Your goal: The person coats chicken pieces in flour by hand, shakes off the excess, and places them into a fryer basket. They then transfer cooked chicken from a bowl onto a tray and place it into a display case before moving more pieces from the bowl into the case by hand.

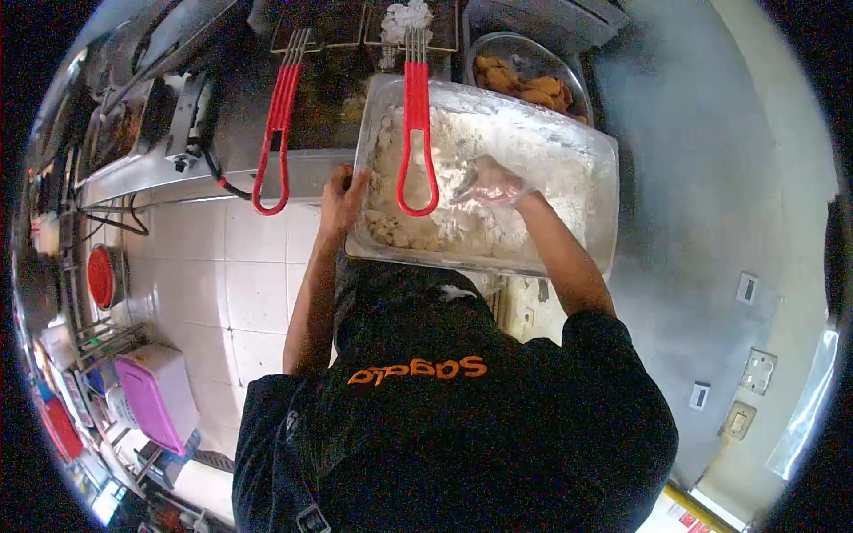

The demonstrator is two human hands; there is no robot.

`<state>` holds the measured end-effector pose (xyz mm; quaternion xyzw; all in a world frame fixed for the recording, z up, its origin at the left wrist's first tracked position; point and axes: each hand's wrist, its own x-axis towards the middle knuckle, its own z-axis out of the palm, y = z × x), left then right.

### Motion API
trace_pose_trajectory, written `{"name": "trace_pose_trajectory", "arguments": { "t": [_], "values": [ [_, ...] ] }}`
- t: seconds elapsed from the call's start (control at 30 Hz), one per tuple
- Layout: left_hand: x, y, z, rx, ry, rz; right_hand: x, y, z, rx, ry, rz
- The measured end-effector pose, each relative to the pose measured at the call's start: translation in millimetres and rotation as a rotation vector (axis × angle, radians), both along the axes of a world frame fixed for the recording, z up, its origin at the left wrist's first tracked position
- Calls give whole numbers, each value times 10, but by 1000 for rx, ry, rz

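Holding the tub (603, 209) by its left rim, the left hand (340, 200) is partly curled; the right hand (496, 185), in a clear glove, dips its bent fingers into the flour (471, 231), and whether it grasps anything cannot be told. The tub sits before the torso, under 1 of 2 red handles (416, 93), near a bowl (531, 55) of browned pieces (542, 91).

Noted steel worktop (306, 169) with two wire baskets (444, 48) behind front edge, red handles (415, 98) past it; logged tub (604, 204) of flour (551, 169) overlapping front edge at right; recorded bowl (530, 51) of browned pieces (542, 93) behind tub.
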<state>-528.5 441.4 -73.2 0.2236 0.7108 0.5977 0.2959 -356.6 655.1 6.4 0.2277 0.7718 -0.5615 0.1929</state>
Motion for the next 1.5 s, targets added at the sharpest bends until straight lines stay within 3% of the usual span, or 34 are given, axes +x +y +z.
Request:
{"name": "trace_pose_trajectory", "arguments": {
  "t": [0.2, 0.27, 0.3, 0.43, 0.47, 0.53, 0.57, 0.6, 0.63, 0.67, 0.77, 0.87, 0.93, 0.97, 1.0, 1.03, 1.1, 1.23, 1.3, 1.4, 1.5],
  "values": [
    [25, -25, -104, 52, -45, 5, 26, 121, 577, -52, -85, -122],
    [-36, 8, -164, 62, -60, -26, 48, 338, 608, -37, 79, -95],
    [-17, -5, -172, 36, -51, -15, -76, 174, 1044, 229, -34, -37],
    [10, 5, -143, 57, -4, 15, -256, 343, 1544, 256, 92, -85],
    [8, 1, -197, 78, -2, 7, -257, 651, 1343, 270, 17, -181],
    [32, 13, -202, 110, -33, 60, -450, 526, 1690, 1, 152, -348],
    [27, 1, -191, 180, -87, 18, -577, 643, 1651, -91, 340, -205],
    [30, -4, -149, 250, -140, -26, -661, 518, 1818, -95, 333, -358],
    [39, -6, -106, 95, -162, 6, -791, 664, 1786, -146, 369, -257],
    [42, -6, -72, 101, -158, 16, -946, 836, 1752, -197, 401, -155],
    [23, -15, -122, 19, 61, 22, -1419, 1273, 1572, -82, 326, -168],
    [20, -36, -73, -29, -21, 6, -1864, 1288, 1535, -50, 340, -42],
    [18, -24, -173, -55, -17, 30, -2186, 1479, 1255, 413, 252, 264],
    [24, -22, -118, -24, 8, 31, -2272, 1491, 1274, 537, -69, 320],
    [33, -25, -77, 6, 30, 31, -2457, 1840, 809, 687, 9, 442],
    [34, -32, -98, 44, -56, 14, -2440, 1618, 896, 670, -35, 319],
    [26, -18, -175, 36, -18, 21, -2581, 1573, 701, 899, -198, 229],
    [47, -18, -240, 90, 3, 37, -2763, 1632, 457, 1074, -205, 204],
    [39, -25, -239, 60, -5, 34, -2910, 2011, 169, 1035, -136, 252],
    [19, -25, -159, 2, 22, 22, -3200, 2980, -510, 728, 26, 335],
    [30, -22, -189, -4, 12, 25, -3228, 2677, 53, 1225, 11, 340]
  ]
}}
